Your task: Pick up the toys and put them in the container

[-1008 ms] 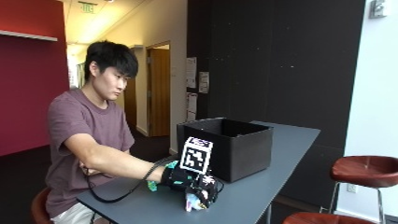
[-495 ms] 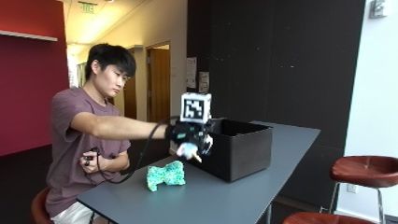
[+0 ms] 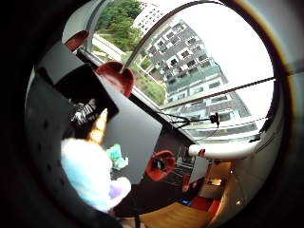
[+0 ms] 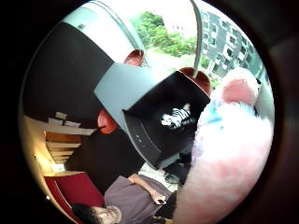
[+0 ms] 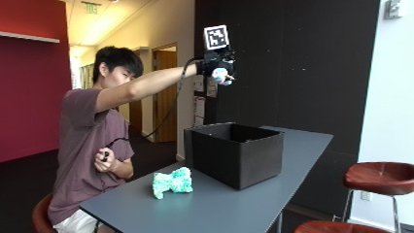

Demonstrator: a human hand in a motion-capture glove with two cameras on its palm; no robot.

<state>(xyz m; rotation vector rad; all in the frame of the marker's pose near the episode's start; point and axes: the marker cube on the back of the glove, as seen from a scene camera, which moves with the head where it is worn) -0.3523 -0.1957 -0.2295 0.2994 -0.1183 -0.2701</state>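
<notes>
Outside view shows the person's gloved right hand (image 5: 216, 65) raised high with the arm stretched out, its fingers curled round a small pale blue and pink plush unicorn toy with a golden horn (image 5: 221, 75). The relation that matters is vertical: the open-topped black box container (image 5: 236, 153) stands on the grey table (image 5: 213, 204) well below the fingers and roughly underneath them, its open mouth facing up.

From the thumb side palm view, the pink and blue fur of the held plush fills the space next to the palm, and the box's dark interior (image 4: 159, 121) lies beyond it. A small black and white striped plush (image 4: 176, 116) already rests on the box floor. That suggests the hand is close to being lined up over the opening, though how well centred it is I cannot tell.

A green fuzzy plush toy (image 5: 172, 182) lies on the table just beside the box, on the side nearer the person, far below the fingers. It remains to be collected; the bare hand is nearer to it but is occupied holding a small object.
</notes>
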